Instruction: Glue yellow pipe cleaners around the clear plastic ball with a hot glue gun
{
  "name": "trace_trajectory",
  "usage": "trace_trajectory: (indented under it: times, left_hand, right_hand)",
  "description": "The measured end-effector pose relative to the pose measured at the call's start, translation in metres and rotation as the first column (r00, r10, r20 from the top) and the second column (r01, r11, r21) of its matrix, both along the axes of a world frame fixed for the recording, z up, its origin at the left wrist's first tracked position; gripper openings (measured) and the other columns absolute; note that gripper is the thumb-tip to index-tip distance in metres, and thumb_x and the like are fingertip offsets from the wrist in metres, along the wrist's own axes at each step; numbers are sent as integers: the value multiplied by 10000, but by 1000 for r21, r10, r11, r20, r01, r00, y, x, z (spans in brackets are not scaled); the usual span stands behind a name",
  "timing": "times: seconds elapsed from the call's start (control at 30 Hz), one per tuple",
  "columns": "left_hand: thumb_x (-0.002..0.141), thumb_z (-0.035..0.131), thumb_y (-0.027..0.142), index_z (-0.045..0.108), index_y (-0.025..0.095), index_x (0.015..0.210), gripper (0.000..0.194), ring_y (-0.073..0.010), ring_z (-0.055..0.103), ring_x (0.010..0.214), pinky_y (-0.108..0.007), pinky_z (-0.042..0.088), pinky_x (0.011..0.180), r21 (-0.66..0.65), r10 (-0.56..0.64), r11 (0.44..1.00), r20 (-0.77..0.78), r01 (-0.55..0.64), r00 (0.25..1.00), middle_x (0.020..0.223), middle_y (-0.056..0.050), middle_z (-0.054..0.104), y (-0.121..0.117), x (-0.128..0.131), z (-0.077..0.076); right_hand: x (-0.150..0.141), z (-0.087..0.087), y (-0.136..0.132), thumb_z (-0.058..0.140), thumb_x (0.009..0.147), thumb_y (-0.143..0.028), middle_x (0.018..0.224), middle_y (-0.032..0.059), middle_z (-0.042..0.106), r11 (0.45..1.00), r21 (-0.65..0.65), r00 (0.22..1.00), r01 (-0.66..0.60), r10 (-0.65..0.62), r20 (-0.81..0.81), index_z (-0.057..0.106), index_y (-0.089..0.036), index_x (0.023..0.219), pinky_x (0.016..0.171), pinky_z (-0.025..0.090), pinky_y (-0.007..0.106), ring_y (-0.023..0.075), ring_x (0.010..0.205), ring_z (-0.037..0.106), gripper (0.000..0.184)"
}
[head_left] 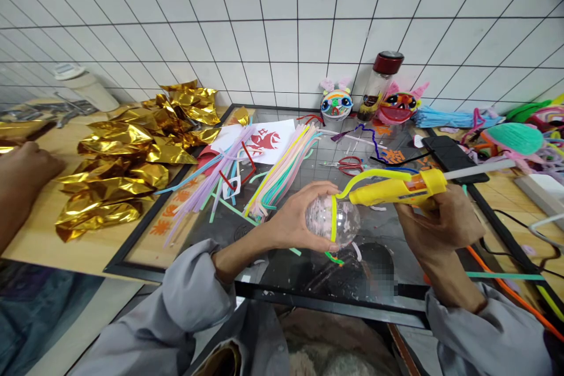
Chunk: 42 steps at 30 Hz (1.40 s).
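Wrapped around a clear plastic ball, my left hand holds it over the dark tabletop. A yellow pipe cleaner runs down the ball's side, and its loose end arcs up and to the right behind the glue gun. My right hand grips a yellow glue gun, with a white glue stick poking out of its rear. The gun's nozzle points left, close to the ball's upper right side. Whether the tip touches the pipe cleaner I cannot tell.
Bundles of coloured pipe cleaners lie behind my left hand. Red-handled scissors rest farther back. Gold foil bags are heaped at left, near another person's hand. Decorated balls, a bottle and a phone stand or lie beyond.
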<state>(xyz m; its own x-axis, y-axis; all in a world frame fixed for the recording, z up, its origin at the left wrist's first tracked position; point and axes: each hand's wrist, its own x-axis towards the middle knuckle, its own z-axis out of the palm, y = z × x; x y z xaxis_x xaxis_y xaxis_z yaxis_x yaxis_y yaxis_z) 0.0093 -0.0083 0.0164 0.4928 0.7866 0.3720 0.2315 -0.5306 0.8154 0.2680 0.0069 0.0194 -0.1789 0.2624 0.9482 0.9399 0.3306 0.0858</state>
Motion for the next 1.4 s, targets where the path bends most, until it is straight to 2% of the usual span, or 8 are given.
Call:
trace_trajectory:
  times: [0.1, 0.27, 0.53, 0.63, 0.8, 1.03, 1.2, 1.4]
  left_hand:
    - [518, 912, 394, 534, 156, 1238, 847, -315, 558, 1257, -446, 419, 1123, 10, 1, 1000, -1, -1, 1000, 1335, -161, 570, 1, 0, -1]
    - [519, 913, 399, 532, 155, 1237, 849, -317, 556, 1258, -450, 421, 1120, 13, 1, 1000, -2, -1, 1000, 1338, -164, 561, 2, -1, -1]
    - [517, 915, 391, 536, 148, 1231, 844, -312, 562, 1246, -443, 430, 1111, 13, 11, 1000, -2, -10, 1000, 1325, -165, 569, 2, -1, -2]
    - [515, 915, 387, 536, 152, 1238, 850, -317, 559, 1253, -451, 426, 1115, 9, 15, 1000, -10, -15, 1000, 1334, -163, 567, 2, 0, -2]
    - [514, 915, 390, 535, 162, 1248, 856, -321, 559, 1258, -459, 426, 1116, 1, 5, 1000, -16, -5, 1000, 1342, -154, 573, 0, 0, 0]
    - [507, 920, 385, 535, 159, 1241, 859, -318, 558, 1262, -456, 422, 1122, 0, -5, 1000, -3, 5, 1000, 1339, -158, 573, 0, 0, 0]
    - [508, 916, 412, 542, 176, 1244, 859, -329, 557, 1263, -477, 424, 1117, -25, -5, 1000, -12, 4, 1000, 1339, -149, 577, -1, 1, 1]
    - [504, 917, 397, 547, 173, 1249, 861, -332, 559, 1257, -486, 420, 1115, -19, -7, 1000, 0, 7, 1000, 1329, -147, 583, -1, 1, 1]
  right_hand:
    - [1, -1, -2, 686, 772, -347, 656, -9, 606, 999, -30, 999, 32, -32, -13, 509, -246, 814, 502, 335, 283, 151, 531, 544, 208]
    - [0, 3, -2, 719, 777, -319, 666, -19, 609, 998, 50, 998, -26, 23, 56, 490, -235, 823, 466, 295, 270, 118, 499, 514, 249]
    - [0, 2, -2, 699, 755, -311, 568, -42, 504, 999, -40, 1000, -24, 23, -21, 419, -236, 674, 451, 207, 282, 93, 434, 398, 300]
    - [-1, 3, -2, 710, 764, -299, 609, -30, 553, 999, -11, 999, -40, 41, 17, 454, -232, 720, 450, 221, 278, 103, 457, 456, 268]
    - [-1, 5, -3, 700, 780, -298, 661, -13, 621, 1000, 28, 999, -8, 7, 42, 527, -233, 821, 487, 319, 272, 137, 517, 555, 190]
    - [-2, 4, -2, 726, 761, -226, 732, 26, 684, 999, 26, 998, -24, 23, 55, 502, -223, 873, 472, 336, 268, 167, 574, 641, 250]
    - [-3, 3, -1, 733, 759, -208, 755, 44, 697, 999, 43, 998, -26, 24, 52, 509, -214, 887, 490, 384, 260, 177, 590, 658, 258]
    - [-2, 1, -2, 699, 762, -233, 710, 14, 670, 1000, -12, 1000, -12, 12, 7, 510, -233, 818, 480, 331, 271, 160, 553, 610, 197]
